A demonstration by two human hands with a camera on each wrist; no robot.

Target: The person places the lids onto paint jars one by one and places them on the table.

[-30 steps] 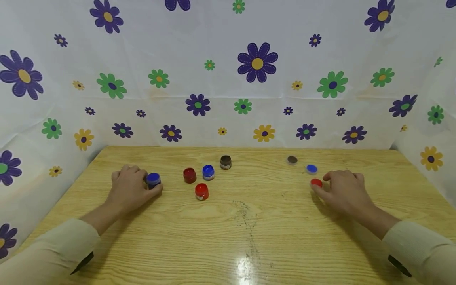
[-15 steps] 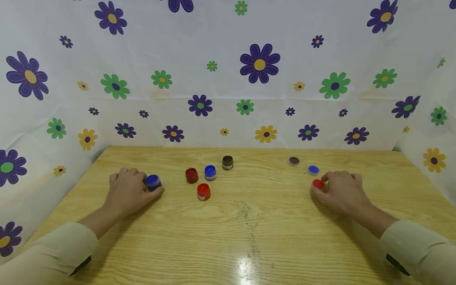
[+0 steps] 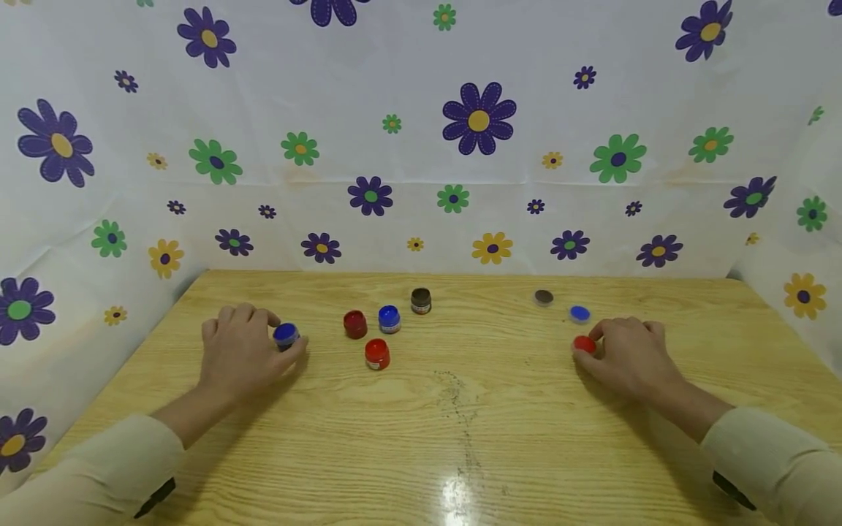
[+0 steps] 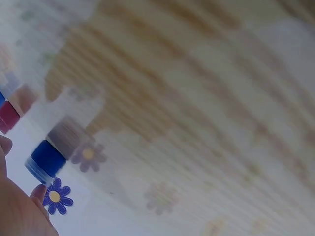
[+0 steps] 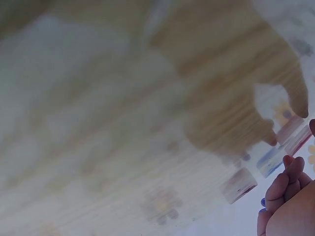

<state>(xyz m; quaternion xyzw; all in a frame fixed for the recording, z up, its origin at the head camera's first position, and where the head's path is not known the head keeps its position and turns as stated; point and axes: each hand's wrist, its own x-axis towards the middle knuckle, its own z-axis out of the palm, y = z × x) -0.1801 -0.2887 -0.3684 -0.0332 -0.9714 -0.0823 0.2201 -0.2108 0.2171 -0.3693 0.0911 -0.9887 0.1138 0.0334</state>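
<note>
My left hand [image 3: 240, 351] is at the left of the table, its index finger and thumb on either side of a small paint jar [image 3: 286, 335] with a blue lid. In the left wrist view this blue jar [image 4: 48, 158] has a fingertip against its lid end. At the right, my right hand [image 3: 628, 358] pinches a round red lid [image 3: 584, 344] between thumb and index finger, low at the tabletop. Uncapped paint jars stand between the hands: a dark red jar [image 3: 355, 324], a blue jar [image 3: 389, 319], a bright red jar [image 3: 378, 354] and a dark brown jar [image 3: 421, 301].
A blue lid [image 3: 579, 314] and a brown lid [image 3: 543, 297] lie on the wooden table [image 3: 408, 446] just beyond my right hand. Flower-printed cloth [image 3: 395, 66] rises behind the table and along both sides. Dark specks [image 3: 454, 398] mark the table's middle.
The fingers of my right hand have drawn closer round the red lid. My left hand and the blue-lidded jar have barely moved. The head view has shifted slightly.
</note>
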